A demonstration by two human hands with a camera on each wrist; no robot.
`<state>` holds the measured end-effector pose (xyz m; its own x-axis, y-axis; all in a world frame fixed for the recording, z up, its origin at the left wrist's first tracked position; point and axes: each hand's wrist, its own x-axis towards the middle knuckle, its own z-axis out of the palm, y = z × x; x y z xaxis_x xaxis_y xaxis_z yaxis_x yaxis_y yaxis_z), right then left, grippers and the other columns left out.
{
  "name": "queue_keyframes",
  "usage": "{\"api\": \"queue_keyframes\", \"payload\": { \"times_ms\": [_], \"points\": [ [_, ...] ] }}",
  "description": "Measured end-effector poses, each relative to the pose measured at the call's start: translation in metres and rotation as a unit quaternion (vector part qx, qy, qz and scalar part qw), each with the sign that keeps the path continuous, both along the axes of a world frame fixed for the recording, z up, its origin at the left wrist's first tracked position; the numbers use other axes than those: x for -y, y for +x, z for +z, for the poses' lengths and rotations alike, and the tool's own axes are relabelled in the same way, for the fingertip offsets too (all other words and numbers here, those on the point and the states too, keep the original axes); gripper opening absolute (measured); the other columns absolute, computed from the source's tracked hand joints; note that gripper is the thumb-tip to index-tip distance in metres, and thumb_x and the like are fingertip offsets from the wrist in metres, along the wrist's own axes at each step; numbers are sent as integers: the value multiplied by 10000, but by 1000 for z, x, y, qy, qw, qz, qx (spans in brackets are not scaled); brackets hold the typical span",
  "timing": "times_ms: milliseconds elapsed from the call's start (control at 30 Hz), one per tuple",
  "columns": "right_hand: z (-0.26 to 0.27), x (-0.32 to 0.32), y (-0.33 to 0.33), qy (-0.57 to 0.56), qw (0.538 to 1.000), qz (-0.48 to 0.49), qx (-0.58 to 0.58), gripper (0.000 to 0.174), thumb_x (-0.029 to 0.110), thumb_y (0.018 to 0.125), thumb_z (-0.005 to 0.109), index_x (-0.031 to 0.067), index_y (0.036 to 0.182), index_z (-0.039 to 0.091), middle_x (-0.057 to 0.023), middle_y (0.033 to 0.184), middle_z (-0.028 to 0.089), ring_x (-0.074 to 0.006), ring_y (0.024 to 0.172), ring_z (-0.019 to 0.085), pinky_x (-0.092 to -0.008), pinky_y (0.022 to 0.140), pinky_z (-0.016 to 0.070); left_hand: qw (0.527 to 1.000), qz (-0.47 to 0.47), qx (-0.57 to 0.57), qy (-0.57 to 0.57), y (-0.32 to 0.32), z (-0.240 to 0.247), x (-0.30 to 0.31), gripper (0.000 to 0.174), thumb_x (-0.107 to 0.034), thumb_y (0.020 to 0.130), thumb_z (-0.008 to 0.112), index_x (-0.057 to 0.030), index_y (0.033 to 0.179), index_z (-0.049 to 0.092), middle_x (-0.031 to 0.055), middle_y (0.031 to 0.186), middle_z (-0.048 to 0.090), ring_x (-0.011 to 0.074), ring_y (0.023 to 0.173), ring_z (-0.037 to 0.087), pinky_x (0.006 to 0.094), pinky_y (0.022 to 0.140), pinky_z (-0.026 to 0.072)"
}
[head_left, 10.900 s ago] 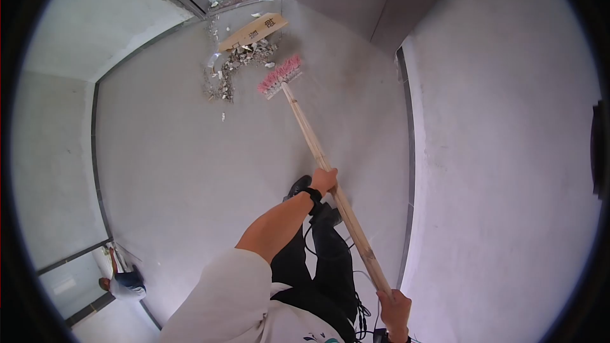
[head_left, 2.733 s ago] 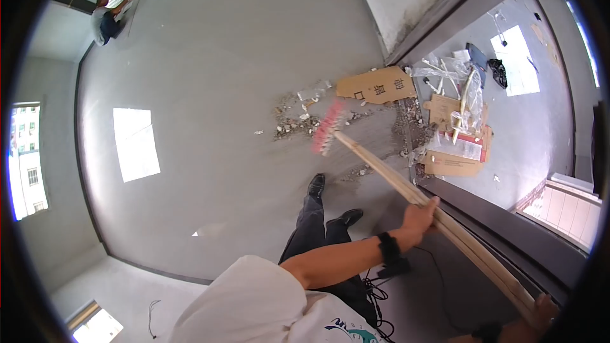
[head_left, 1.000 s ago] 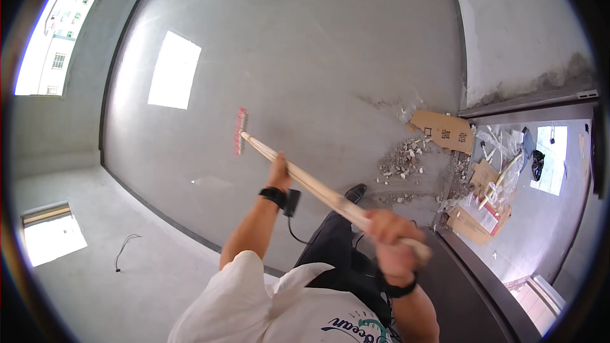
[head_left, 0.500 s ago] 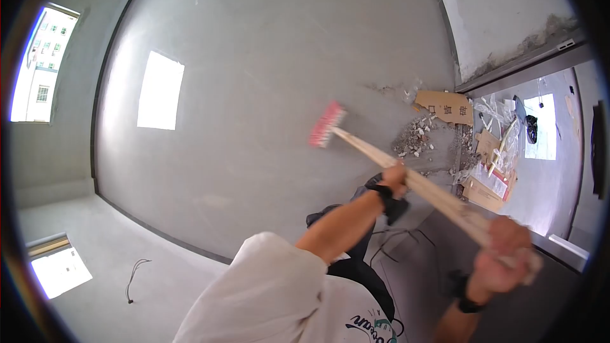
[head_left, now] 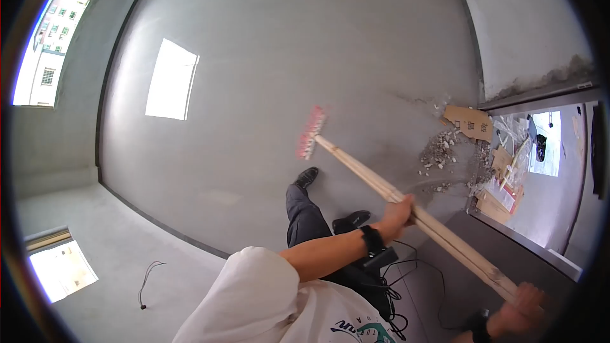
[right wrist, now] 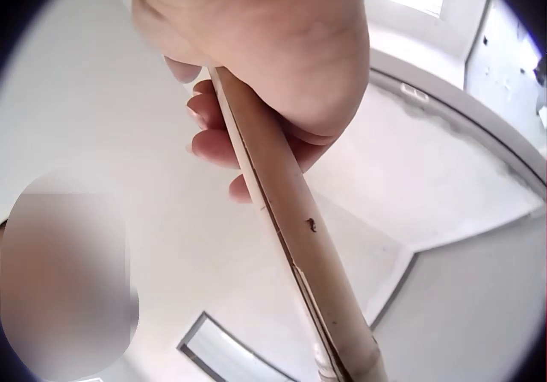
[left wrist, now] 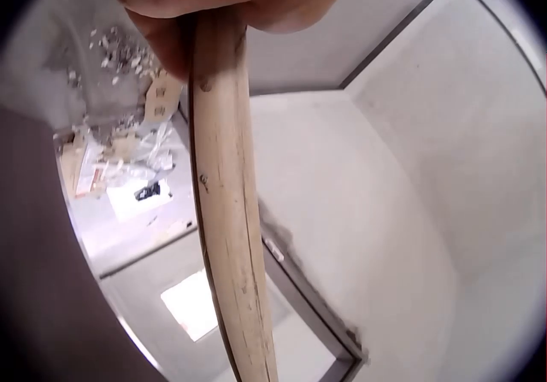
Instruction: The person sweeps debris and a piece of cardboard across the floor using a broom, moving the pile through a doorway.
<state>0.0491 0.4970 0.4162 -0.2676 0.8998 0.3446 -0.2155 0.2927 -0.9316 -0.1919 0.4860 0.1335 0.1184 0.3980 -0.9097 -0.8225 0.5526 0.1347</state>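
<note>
A push broom (head_left: 381, 184) with pink and white bristles (head_left: 311, 133) lies slantwise across the head view, its head low over the grey floor and slightly blurred. Midway along the long wooden handle (left wrist: 226, 177), my left hand (head_left: 397, 213) grips it with curled fingers. Near the handle's upper end, at the lower right, my right hand (head_left: 524, 308) holds on. Its fingers (right wrist: 218, 147) wrap round the split, bamboo-like shaft in the right wrist view. A heap of rubble (head_left: 438, 151) lies to the right of the broom head, apart from the bristles.
A torn cardboard piece (head_left: 469, 122) lies beside the rubble at the doorway. Past the sill (head_left: 524, 241) are more flattened cardboard (head_left: 499, 206) and clear plastic (head_left: 515, 136). Cables (head_left: 397, 317) hang by my legs, and my black shoes (head_left: 307, 177) stand behind the broom head.
The view has turned since the oldest frame, and the rubble is more gathered. The broom head swung from far left toward the heap, then slightly back left. Both hands kept their grip.
</note>
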Motion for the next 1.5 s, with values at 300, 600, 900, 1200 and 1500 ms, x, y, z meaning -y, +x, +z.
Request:
{"api": "queue_keyframes", "payload": {
  "times_ms": [300,600,900,1200,1500],
  "points": [
    [-152,50,-367,-240,953,73,-168,341,351,741,530,60,596,427,-88,553,432,-217,541,451,-428,762,420,967,129,-180,-129,-397,-131,117,288,-250,853,510,14,946,437,81,715,433,197,625,508,387,565,489],
    [-43,63,-351,-110,986,-117,-32,279,280,785,454,108,596,343,-4,523,314,-128,493,311,-329,565,314,995,-74,-12,-73,-233,-129,43,419,-357,822,521,-7,1045,458,120,901,551,266,771,589,407,680,502],
    [76,90,-297,87,868,-476,106,276,211,805,414,110,561,338,-27,539,303,-146,505,305,-312,537,264,977,-110,174,55,-89,11,1,353,-305,816,539,-1,984,471,73,818,509,202,751,550,396,715,500],
    [-6,129,-204,-103,979,-138,-111,287,289,789,440,106,580,368,-12,505,341,-133,457,314,-312,496,294,994,-80,21,-77,-179,-31,104,336,-276,846,515,-9,998,377,104,927,455,245,845,544,403,748,526],
    [-36,151,-200,-91,973,-209,-43,300,307,755,494,95,580,374,-17,479,362,-125,435,323,-310,496,297,980,-165,92,-61,-68,-122,119,167,-210,816,473,-69,883,413,56,806,450,191,747,533,360,673,513]
  ]
}}
